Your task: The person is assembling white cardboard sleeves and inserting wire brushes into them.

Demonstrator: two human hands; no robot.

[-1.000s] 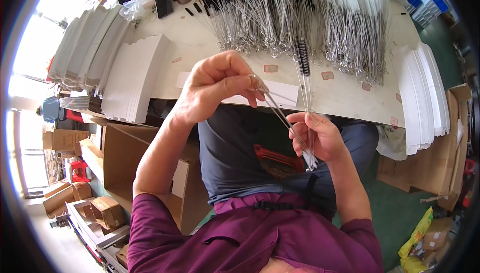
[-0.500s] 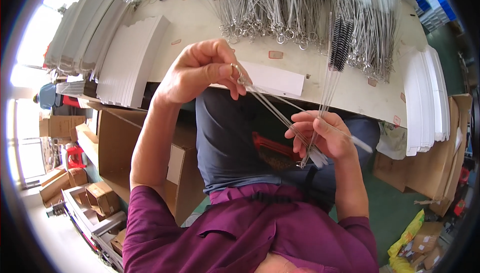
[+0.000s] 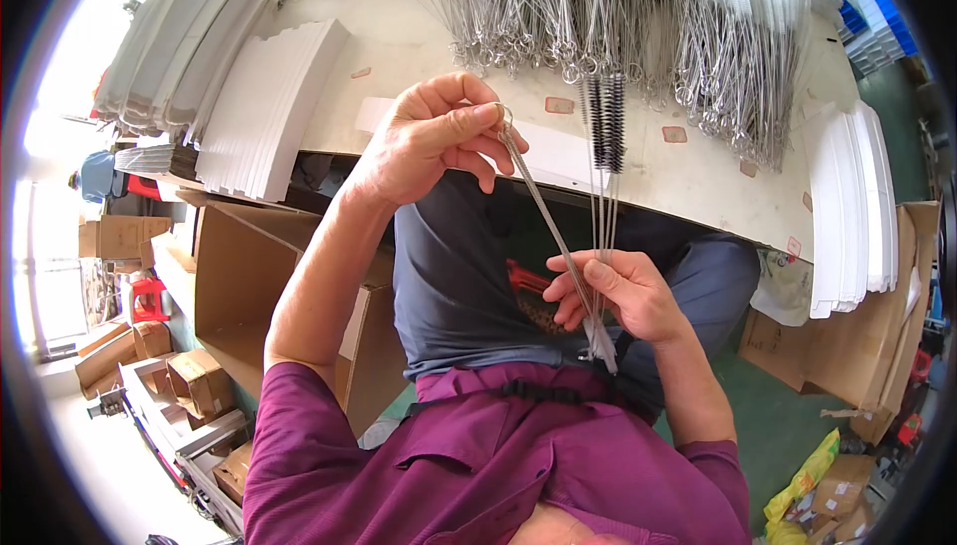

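My left hand (image 3: 439, 136) is closed, pinching the ring ends of a few thin wire brushes (image 3: 543, 208) just in front of the table edge. These brushes slant down to the right, and their white bristle ends (image 3: 600, 346) hang below my right hand. My right hand (image 3: 628, 291) is closed around the wire stems of several black-bristled brushes (image 3: 604, 126). Their bristle ends point up toward the table, with the ring ends low, near the white bristles. The white brushes pass beside the right fingers; whether those fingers also grip them I cannot tell.
Rows of wire brushes with rings (image 3: 568, 21) and white-bristled ones (image 3: 743, 66) lie across the table's (image 3: 419, 51) far side. Folded white card (image 3: 267, 111) stands at left, more white card (image 3: 847, 206) at right. An open cardboard box (image 3: 244, 281) sits left of my legs.
The black brushes have swung left and stand more upright. My left hand has moved slightly up and right. A white brush that stuck out to the right now lies alongside the others, hanging more steeply.
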